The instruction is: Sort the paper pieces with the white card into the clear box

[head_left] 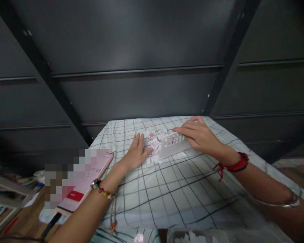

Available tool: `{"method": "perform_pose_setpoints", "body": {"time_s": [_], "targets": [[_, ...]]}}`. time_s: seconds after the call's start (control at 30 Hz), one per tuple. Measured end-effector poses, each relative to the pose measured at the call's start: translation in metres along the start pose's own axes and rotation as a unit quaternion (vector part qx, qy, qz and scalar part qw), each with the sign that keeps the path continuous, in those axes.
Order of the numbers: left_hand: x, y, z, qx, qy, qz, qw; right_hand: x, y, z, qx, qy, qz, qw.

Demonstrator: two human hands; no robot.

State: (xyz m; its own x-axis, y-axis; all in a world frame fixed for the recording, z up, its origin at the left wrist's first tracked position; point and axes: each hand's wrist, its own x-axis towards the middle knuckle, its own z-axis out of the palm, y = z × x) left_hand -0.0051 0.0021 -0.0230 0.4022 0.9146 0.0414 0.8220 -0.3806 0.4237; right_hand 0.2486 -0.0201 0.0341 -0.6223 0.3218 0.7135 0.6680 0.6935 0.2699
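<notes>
A pile of small torn paper scraps [154, 143], white with some pink, lies on the checked cloth [142, 189]. At the left side of the pile rests my left hand [138, 152], fingers stretched out and the thumb touching the scraps. My right hand [199, 135] grips the top edge of a white plastic panel with oval holes [173, 144]. That panel stands on edge on the cloth, against the right side of the scraps. A few flat white bits lie near its lower edge. I cannot tell whether it is a single sheet or the side of a basket.
A pink-screened phone [91, 179], partly pixelated, lies left of my left forearm with a dark cable [50, 225] plugged in. At the near edge is a clear plastic container [174, 236] with white scraps. Dark wall panels [142, 98] rise behind the cloth.
</notes>
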Motion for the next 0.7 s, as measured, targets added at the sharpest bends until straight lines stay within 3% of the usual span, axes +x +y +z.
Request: {"method": "perform_pose_setpoints", "body": {"time_s": [0.33,0.53,0.7], "targets": [[-0.008,0.001,0.002,-0.001,0.008,0.052,0.999,-0.016,-0.005,-0.008,-0.008,0.066,0.008,0.998],[-0.007,0.004,0.000,0.015,-0.007,0.050,0.999,-0.019,-0.007,-0.005,0.025,0.055,-0.012,0.998],[-0.007,0.001,0.001,0.016,-0.008,0.068,0.998,-0.022,-0.004,-0.009,0.018,0.084,0.004,0.996]]}}
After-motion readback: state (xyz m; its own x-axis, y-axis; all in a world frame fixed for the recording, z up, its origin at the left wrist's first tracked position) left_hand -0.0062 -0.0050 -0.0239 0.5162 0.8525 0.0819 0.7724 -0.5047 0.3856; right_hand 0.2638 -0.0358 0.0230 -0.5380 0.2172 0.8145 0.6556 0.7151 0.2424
